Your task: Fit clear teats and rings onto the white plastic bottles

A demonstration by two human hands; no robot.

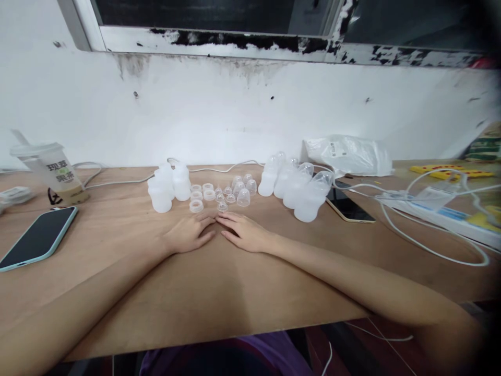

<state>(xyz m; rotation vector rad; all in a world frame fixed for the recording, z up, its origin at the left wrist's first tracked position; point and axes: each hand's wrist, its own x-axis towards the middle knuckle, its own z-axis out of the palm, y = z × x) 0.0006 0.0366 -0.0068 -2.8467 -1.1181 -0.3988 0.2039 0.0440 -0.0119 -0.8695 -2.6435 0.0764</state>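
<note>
Left hand (190,233), right hand (245,232) flat, fingertips together.

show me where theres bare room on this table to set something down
Bare wood lies between the teal phone and the left hand, and along the near edge under both forearms. Crowded: the strip behind the hands, with bottles, small rings and caps, and the cable tangle at right.

Small translucent rings (196,206) and domed caps (243,197) lie scattered at the frame's centre, upright, just above both fingertips.
</note>
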